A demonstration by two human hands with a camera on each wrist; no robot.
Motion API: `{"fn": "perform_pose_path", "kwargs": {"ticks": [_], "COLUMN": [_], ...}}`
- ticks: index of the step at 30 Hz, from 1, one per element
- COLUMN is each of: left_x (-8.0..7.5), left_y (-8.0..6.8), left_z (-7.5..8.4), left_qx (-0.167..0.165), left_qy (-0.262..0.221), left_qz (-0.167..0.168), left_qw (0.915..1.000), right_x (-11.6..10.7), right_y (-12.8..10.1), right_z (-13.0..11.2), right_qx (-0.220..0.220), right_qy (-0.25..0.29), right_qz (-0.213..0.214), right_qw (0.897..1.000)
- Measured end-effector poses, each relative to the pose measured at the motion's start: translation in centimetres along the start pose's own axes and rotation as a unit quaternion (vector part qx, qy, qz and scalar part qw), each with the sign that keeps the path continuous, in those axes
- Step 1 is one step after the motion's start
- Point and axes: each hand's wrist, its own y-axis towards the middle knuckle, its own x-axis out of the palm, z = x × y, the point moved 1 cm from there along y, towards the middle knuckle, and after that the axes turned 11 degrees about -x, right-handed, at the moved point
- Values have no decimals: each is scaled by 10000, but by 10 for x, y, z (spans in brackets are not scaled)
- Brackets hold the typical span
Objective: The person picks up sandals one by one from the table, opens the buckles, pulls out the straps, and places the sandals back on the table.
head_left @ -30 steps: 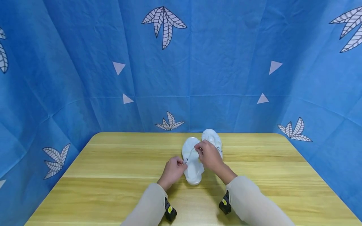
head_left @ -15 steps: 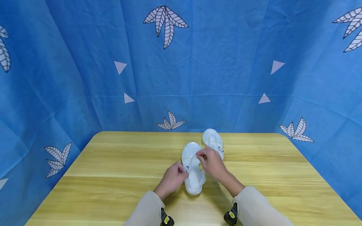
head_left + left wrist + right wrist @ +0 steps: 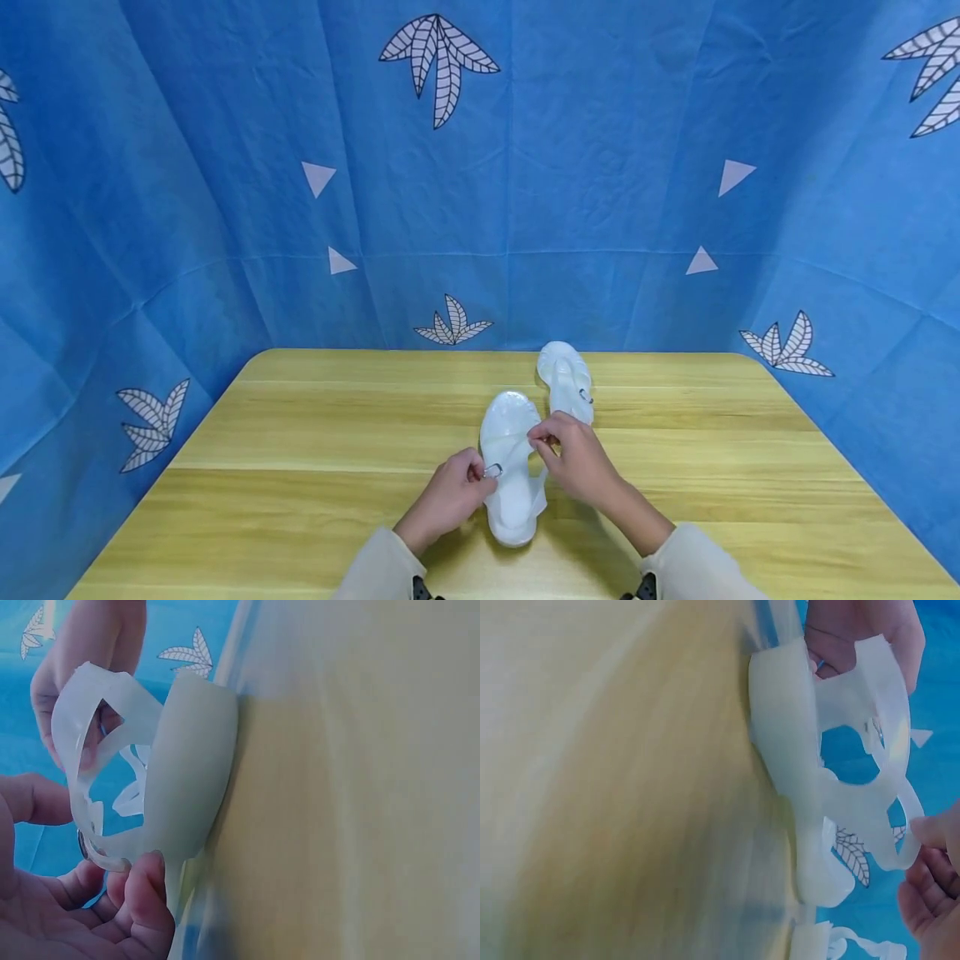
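Note:
A white sandal (image 3: 513, 504) with a small metal buckle (image 3: 492, 471) lies lengthwise before me, its heel towards my body. My left hand (image 3: 450, 493) pinches the strap at the buckle on the sandal's left side. On the other side, my right hand (image 3: 577, 462) pinches a front strap between thumb and finger. The left wrist view shows the heel (image 3: 193, 761) standing on the wood, with fingers at the buckled strap. Seen from the right wrist, the strap loop (image 3: 909, 825) runs into my right fingertips. A matching white sandal (image 3: 561, 365) sits behind, partly hidden by the right hand.
The pale wooden table (image 3: 315, 433) has rounded far corners. Blue cloth (image 3: 600, 167) printed with leaves and triangles hangs behind it and along both sides. The second sandal stands close to the table's far edge.
Both hands have drawn the near sandal back towards my body, widening its offset from the far sandal. The far sandal has stayed in place. Each hand keeps its hold.

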Motion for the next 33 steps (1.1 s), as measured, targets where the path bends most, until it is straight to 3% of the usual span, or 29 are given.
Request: {"fn": "perform_pose_path", "kwargs": {"ticks": [13, 24, 33], "left_x": [3, 2, 0], "left_y": [-16, -24, -33], "left_z": [1, 4, 4], "left_qx": [-26, 95, 163], "left_qy": [-44, 466, 537], "left_qz": [-299, -490, -888], "left_qw": [9995, 9977, 9945], "right_x": [-9, -15, -17], "right_y": [-20, -35, -55], "right_z": [-6, -13, -18], "right_qx": [-346, -525, -587], "right_qy": [-154, -368, -88], "right_qz": [-368, -648, -825], "right_qw": [9986, 9958, 9948]}}
